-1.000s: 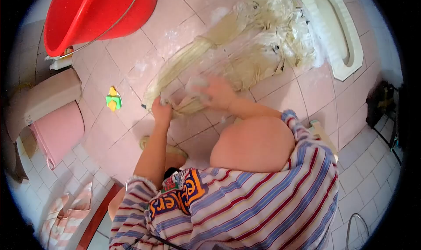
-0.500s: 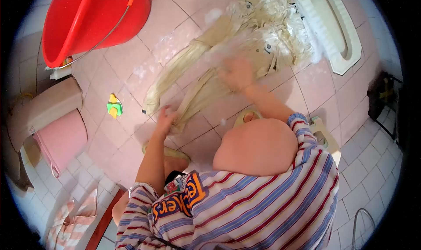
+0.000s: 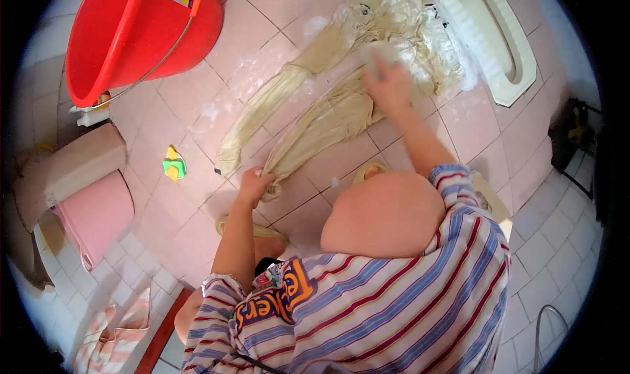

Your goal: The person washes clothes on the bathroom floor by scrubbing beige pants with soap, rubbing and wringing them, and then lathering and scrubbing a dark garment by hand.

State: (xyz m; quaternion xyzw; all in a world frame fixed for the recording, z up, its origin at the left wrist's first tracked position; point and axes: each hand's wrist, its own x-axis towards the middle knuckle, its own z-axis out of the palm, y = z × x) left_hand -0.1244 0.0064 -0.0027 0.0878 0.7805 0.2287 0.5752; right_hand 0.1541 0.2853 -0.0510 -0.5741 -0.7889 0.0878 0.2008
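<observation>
A wet, beige garment (image 3: 328, 114) with two long legs or sleeves lies spread on the pink floor tiles, its bunched far end covered in white suds. My left hand (image 3: 252, 185) is closed on the near cuff of one leg or sleeve. Over the upper part of that same length is my right hand (image 3: 392, 88), smeared by motion with its fingers curled. A pale blurred shape (image 3: 378, 57) shows at its fingers, too smeared to name.
A red bucket (image 3: 157, 39) stands at the upper left. A white squat toilet (image 3: 525, 78) borders the garment's sudsy end. A small green and yellow thing (image 3: 174, 165) lies on the floor. Beyond it are a pink bin (image 3: 98, 210) and a white bottle (image 3: 93, 116).
My left hand has closed on the cuff. The near leg or sleeve now lies spread wider and flatter. My right hand has moved up and to the right along it.
</observation>
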